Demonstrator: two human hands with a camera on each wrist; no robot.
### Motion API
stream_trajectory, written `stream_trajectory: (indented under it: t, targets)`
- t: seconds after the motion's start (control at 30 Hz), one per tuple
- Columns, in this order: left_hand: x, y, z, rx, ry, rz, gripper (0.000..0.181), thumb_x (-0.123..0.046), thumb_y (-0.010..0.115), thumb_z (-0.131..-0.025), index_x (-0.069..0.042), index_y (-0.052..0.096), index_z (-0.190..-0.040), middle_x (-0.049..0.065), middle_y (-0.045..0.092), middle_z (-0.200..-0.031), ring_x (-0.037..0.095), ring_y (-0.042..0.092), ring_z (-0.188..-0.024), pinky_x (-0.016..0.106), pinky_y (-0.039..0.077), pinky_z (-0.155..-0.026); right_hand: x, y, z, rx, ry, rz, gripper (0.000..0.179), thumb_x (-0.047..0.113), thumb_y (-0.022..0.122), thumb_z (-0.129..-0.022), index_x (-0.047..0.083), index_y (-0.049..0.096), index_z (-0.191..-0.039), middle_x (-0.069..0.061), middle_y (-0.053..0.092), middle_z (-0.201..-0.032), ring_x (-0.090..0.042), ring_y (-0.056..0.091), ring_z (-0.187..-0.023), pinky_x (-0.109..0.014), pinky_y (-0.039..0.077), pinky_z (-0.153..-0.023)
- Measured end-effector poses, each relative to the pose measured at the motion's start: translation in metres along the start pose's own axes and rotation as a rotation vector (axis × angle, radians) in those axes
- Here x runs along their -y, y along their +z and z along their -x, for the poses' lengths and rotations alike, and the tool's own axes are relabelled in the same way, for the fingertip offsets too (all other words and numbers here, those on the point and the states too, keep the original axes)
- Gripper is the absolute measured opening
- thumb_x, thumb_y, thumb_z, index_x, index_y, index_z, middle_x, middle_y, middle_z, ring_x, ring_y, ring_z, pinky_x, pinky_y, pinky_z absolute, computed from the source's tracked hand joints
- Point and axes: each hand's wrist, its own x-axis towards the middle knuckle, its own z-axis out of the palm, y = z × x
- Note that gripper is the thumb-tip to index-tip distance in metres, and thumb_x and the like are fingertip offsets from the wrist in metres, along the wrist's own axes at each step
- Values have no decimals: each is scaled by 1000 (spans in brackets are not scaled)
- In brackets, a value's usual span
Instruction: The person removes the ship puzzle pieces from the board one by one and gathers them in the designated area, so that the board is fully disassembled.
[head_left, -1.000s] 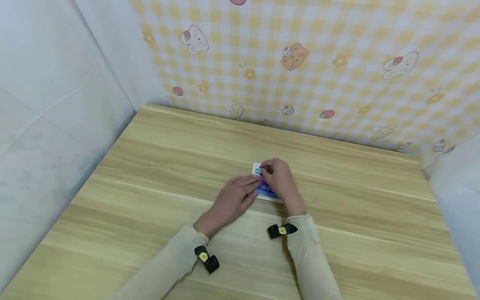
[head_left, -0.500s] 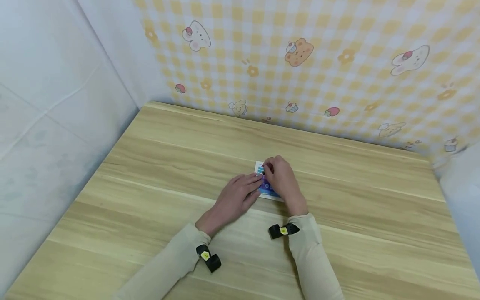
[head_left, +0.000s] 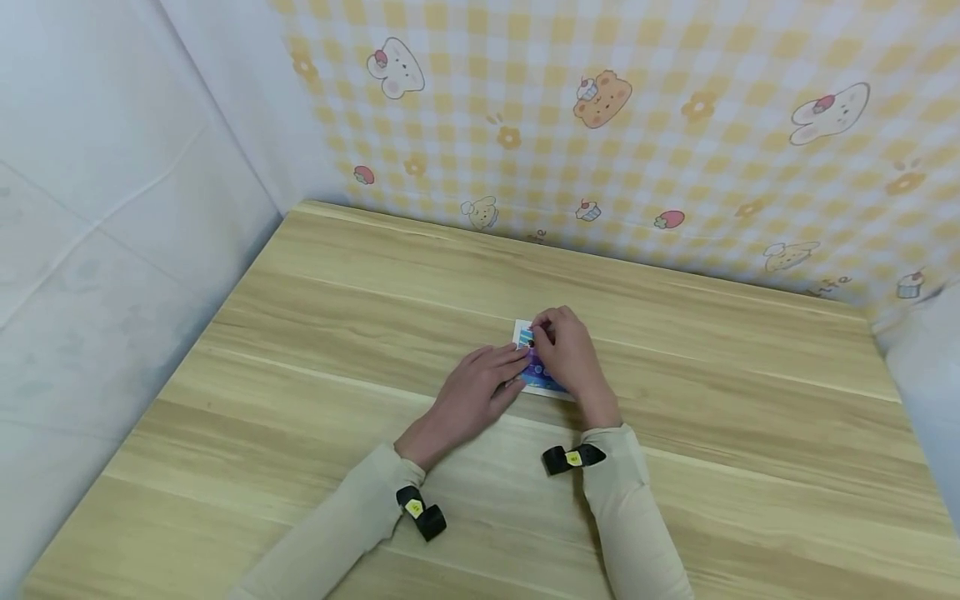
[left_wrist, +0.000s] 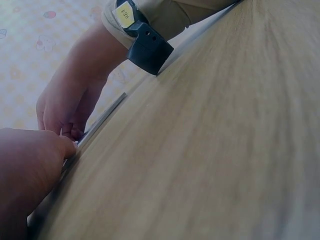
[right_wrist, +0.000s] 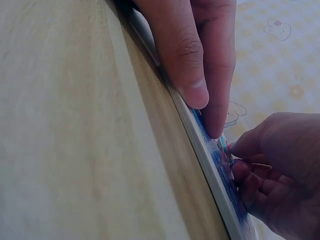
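Note:
A small flat printed booklet (head_left: 543, 382), blue and purple with a white border, lies on the wooden tabletop in the head view. Its pale layered edge (right_wrist: 214, 185) shows in the right wrist view. My left hand (head_left: 480, 385) rests on its left side, fingers extended and pressing it down. Over the upper part of the print, my right hand (head_left: 568, 348) has thumb and forefinger brought together, pinching at a small thin piece with a bit of red (right_wrist: 229, 146) by the fingertips. Most of that piece is hidden by the fingers, so I cannot tell its kind.
The light wooden table (head_left: 360, 292) spreads around both hands. A yellow checked cloth (head_left: 540, 108) with cartoon animals hangs behind its far edge, and a white sheet (head_left: 112, 208) stands on the left. Black wrist cameras (head_left: 422, 513) sit on both sleeves.
The head view has shifted slightly. My right thumb and forefinger have edged a little right and away over the booklet; my left hand keeps its place on it.

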Motion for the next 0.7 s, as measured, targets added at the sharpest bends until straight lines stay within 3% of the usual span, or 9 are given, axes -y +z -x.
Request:
stream_trajectory:
  t: [0.4, 0.7]
  targets:
    - [-1, -1, -1, 9, -6, -10, 40, -28, 55, -109, -10, 60, -145, 1, 51, -155, 18, 42, -148, 43, 25, -125, -4, -5, 1, 58, 77, -92, 18, 6, 63, -101, -3, 70, -115, -15, 58, -100, -25, 53, -83, -34, 46, -73]
    - [-3, -2, -1, 16, -21, 7, 40, -28, 56, -109, -10, 60, -144, 1, 51, -155, 18, 42, -148, 42, 24, -125, -8, -9, 1, 67, 64, -178, 14, 6, 64, -102, -1, 69, -113, -13, 66, -96, -22, 58, -80, -30, 48, -70]
